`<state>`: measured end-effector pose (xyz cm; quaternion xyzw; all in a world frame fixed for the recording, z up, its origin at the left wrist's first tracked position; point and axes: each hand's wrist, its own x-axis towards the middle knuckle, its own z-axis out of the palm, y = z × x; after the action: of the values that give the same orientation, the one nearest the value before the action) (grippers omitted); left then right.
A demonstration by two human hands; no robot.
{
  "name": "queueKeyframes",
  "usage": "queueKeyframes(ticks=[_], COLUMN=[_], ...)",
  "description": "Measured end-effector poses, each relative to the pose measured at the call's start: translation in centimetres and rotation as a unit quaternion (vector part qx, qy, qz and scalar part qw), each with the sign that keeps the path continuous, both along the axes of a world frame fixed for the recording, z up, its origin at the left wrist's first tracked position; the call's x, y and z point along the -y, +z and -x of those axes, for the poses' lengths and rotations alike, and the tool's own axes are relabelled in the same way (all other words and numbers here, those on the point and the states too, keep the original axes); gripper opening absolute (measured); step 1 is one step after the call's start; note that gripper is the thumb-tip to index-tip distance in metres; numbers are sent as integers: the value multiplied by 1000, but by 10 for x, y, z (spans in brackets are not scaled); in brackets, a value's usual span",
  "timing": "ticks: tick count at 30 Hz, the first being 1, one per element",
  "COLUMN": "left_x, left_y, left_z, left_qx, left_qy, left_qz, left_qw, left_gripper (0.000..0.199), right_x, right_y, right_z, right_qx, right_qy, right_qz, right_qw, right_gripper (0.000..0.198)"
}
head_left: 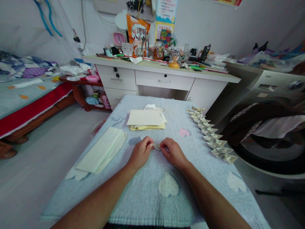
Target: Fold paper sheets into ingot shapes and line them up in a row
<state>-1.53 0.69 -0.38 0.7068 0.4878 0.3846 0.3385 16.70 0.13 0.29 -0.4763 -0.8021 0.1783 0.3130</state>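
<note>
Between my two hands is a small folded piece of paper [156,146], pale and narrow, above the middle of the cloth-covered table. My left hand [142,150] pinches its left end, fingers closed. The other end is pinched by my right hand [173,152], also closed. Most of the paper's shape is hidden by the fingers. Just beyond the hands lies a stack of cream paper sheets [144,117]. A long pile of pale green paper [101,151] rests left of my left hand. Off to the right stands a row of several folded paper pieces [211,135] with pointed tips.
The blue cloth [143,190] with heart prints covers the table. Behind it is a white desk [164,78] crowded with jars, a pink clock [118,38] and an orange bag [137,33]. A washing machine [269,86] with cloth in its opening stands right; a bed [28,92] is left.
</note>
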Motion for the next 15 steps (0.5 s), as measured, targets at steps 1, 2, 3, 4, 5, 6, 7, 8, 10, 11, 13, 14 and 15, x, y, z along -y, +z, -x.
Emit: queueKeyframes(ticks=[1, 2, 3, 4, 5, 6, 7, 8, 10, 11, 13, 14, 15], left_x=[0, 0, -1, -1, 0, 0, 0, 0, 0, 0, -1, -2, -2], left_y=[-1, -2, -4, -5, -5, -6, -6, -6, -6, -6, -7, -7, -8], left_z=[0, 0, 0, -1, -1, -1, -2, -2, -4, -4, -5, -5, -5], left_qx=[17, 35, 51, 66, 78, 90, 103, 117, 146, 160, 184, 194, 204], left_qy=[-1, -2, -2, -2, -1, -1, -2, -3, -6, -7, -7, -7, -7], left_qz=[7, 17, 28, 40, 51, 63, 74, 84, 105, 113, 126, 131, 135], left_qw=[1000, 999, 998, 997, 996, 994, 992, 990, 984, 981, 975, 972, 970], left_gripper=[11, 11, 11, 11, 12, 12, 12, 12, 12, 13, 13, 14, 14], right_x=[0, 1, 1, 1, 1, 2, 2, 2, 2, 2, 2, 2, 2], right_y=[1, 2, 3, 4, 4, 5, 5, 5, 4, 3, 2, 2, 1], right_z=[0, 0, 0, 0, 0, 0, 1, 1, 1, 1, 1, 1, 1], right_qx=[-5, -10, -16, -22, -29, -35, -41, -48, -62, -70, -85, -91, -97], right_qy=[-1, -3, -6, -9, -12, -15, -17, -18, -20, -21, -24, -26, -27], right_qz=[8, 16, 23, 29, 33, 35, 35, 33, 29, 28, 30, 32, 33], right_qw=[1000, 1000, 1000, 999, 999, 999, 998, 998, 997, 997, 996, 995, 994], right_gripper=[11, 11, 11, 11, 11, 10, 10, 10, 10, 10, 10, 9, 9])
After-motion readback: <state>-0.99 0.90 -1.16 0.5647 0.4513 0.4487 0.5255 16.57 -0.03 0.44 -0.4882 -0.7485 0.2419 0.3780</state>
